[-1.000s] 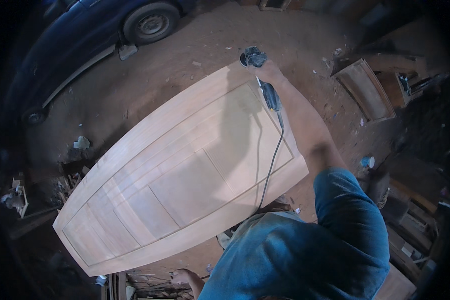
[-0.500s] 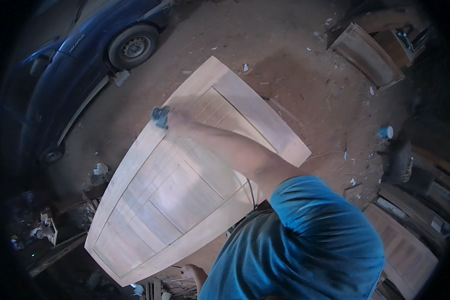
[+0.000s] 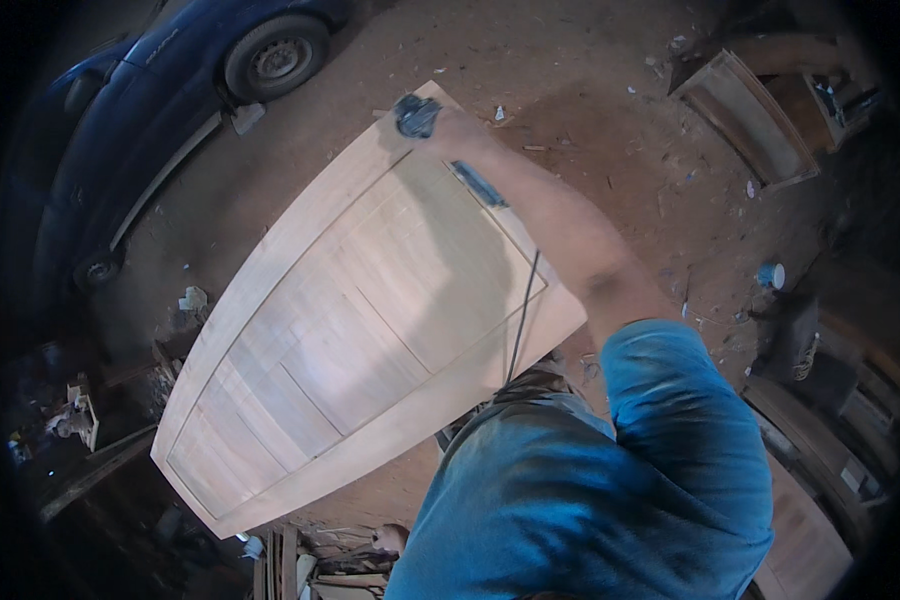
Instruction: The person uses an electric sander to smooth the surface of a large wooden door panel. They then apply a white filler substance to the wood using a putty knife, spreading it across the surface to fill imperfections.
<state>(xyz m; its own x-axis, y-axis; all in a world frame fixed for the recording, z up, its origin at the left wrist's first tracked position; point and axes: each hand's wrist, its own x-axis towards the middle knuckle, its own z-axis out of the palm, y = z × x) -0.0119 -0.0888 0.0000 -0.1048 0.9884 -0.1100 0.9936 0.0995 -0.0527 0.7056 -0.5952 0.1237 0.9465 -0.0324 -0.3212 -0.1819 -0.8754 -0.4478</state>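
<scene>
A pale wooden door panel [image 3: 300, 400] with framed insets lies at a slant across the middle. My right hand [image 3: 448, 133] is closed on a dark, dust-covered power tool [image 3: 416, 117] over the panel's far end; part of the tool's long body shows beneath my forearm, and a black cord runs down across the wood. Low in the picture, half behind my blue-clad body, my left hand [image 3: 386, 538] hangs below the panel's near edge with curled fingers; whatever it may hold is too small to make out.
A dark blue car [image 3: 140, 130] stands at the upper left. Old wooden frames [image 3: 745, 115] lie at the upper right, a small pail [image 3: 770, 275] at the right, with stacked boards lower right and wood scraps at the lower left. Small debris is scattered on the dirt floor [image 3: 620, 200].
My right hand swept the tool left along the panel's long edge half a second ago; now it has moved up and right to the far corner. The view has shifted slightly too.
</scene>
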